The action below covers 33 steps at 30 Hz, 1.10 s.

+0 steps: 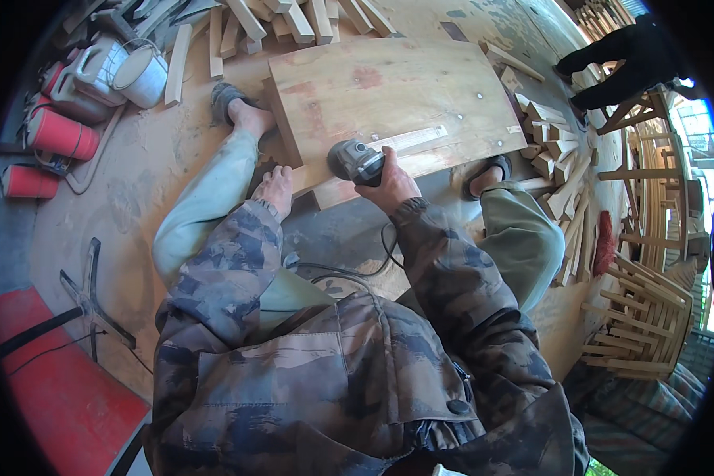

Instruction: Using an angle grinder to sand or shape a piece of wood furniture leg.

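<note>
My right hand (390,184) is wrapped round the body of a grey angle grinder (360,161), whose round head faces left. The grinder sits over the near edge of a low wooden work board (373,83); its disc is hidden. My left hand (274,190) is closed on the end of a wooden piece (301,179), which runs toward the grinder's head. Whether the disc touches that wood I cannot tell. A pale wooden strip (411,140) lies on the board just beyond the grinder. A dark cord (341,270) loops below my right hand.
My legs straddle the board. Wood offcuts are heaped at the far side (293,20) and right (559,151). Red containers (63,133) and a white bucket (141,75) stand at the left, above a metal chair base (90,305). Another person (627,59) stands far right near wooden frames (646,174).
</note>
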Motion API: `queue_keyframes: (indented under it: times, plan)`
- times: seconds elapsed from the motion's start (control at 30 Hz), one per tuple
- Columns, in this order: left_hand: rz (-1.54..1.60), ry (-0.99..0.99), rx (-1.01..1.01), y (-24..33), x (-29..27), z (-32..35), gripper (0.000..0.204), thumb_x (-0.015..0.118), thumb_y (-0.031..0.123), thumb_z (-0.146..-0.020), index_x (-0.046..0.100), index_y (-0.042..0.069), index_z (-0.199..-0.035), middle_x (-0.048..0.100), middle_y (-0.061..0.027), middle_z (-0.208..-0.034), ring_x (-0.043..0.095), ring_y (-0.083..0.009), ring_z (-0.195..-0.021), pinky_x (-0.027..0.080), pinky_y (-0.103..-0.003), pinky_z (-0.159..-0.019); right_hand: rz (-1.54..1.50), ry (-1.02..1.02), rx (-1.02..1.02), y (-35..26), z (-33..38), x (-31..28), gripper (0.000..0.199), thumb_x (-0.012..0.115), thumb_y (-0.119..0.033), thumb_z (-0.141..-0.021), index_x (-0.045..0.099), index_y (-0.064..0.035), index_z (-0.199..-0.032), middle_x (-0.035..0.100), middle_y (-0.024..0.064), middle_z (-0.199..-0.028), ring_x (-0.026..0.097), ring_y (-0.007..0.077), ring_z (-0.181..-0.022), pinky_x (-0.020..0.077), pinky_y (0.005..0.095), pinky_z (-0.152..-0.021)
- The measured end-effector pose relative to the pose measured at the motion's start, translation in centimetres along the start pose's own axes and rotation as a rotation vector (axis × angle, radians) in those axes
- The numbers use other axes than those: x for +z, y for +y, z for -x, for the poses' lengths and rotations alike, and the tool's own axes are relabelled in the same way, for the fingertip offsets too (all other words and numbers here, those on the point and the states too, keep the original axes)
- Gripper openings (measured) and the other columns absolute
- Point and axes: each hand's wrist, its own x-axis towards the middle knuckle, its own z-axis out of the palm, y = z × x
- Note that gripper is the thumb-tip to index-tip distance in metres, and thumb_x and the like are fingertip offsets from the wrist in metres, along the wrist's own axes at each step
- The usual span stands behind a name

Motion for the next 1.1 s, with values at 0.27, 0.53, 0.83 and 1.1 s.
queue_keyframes:
  times: [0.27, 0.53, 0.83, 1.1]
  plan:
    - [0.015, -0.05, 0.027, 0.3, -1.4, 0.5, 0.058, 0.076, 0.01, -0.072, 0.04, 0.004, -0.118, 0.049, -0.0175, -0.12, 0.05, -0.0373, -0.113, 0.046, -0.045, -0.094, 0.019, 0.114, 0.085, 5.0, -0.5, -3.0, 0.097, 0.079, -0.035, -0.064, 0.027, 0.0022, -0.137, 0.06, 0.029, -0.11, 0.059, 0.0406, -0.106, 0.0484, 0.0423, -0.089]
    - [-0.011, -0.006, 0.03, 0.2, -1.3, 0.8, 0.053, 0.077, 0.013, -0.072, 0.044, 0.004, -0.111, 0.051, -0.0159, -0.116, 0.052, -0.0351, -0.112, 0.048, -0.042, -0.091, -0.067, 0.307, 0.41, 11.6, -2.2, -8.5, 0.086, 0.081, -0.039, -0.065, 0.036, 0.0051, -0.124, 0.059, 0.0274, -0.111, 0.059, 0.0362, -0.107, 0.0473, 0.0393, -0.09]
    - [-0.079, 0.138, -0.028, 1.0, -0.2, 0.8, 0.056, 0.08, 0.02, -0.068, 0.045, 0.006, -0.11, 0.052, -0.013, -0.113, 0.049, -0.0311, -0.112, 0.048, -0.04, -0.09, -0.146, 0.144, 0.084, 4.6, -0.4, -1.8, 0.081, 0.079, -0.031, -0.067, 0.035, 0.0029, -0.126, 0.062, 0.0282, -0.104, 0.06, 0.0409, -0.102, 0.0483, 0.0432, -0.086]
    - [-0.091, 0.134, 0.036, 0.4, 0.2, 0.5, 0.054, 0.079, 0.016, -0.07, 0.044, 0.003, -0.11, 0.051, -0.0155, -0.112, 0.05, -0.0334, -0.111, 0.047, -0.041, -0.09, -0.062, 0.021, 0.033, 0.2, 0.9, 0.4, 0.089, 0.078, -0.031, -0.066, 0.03, 0.0009, -0.133, 0.061, 0.0281, -0.105, 0.061, 0.04, -0.1, 0.049, 0.0435, -0.086]
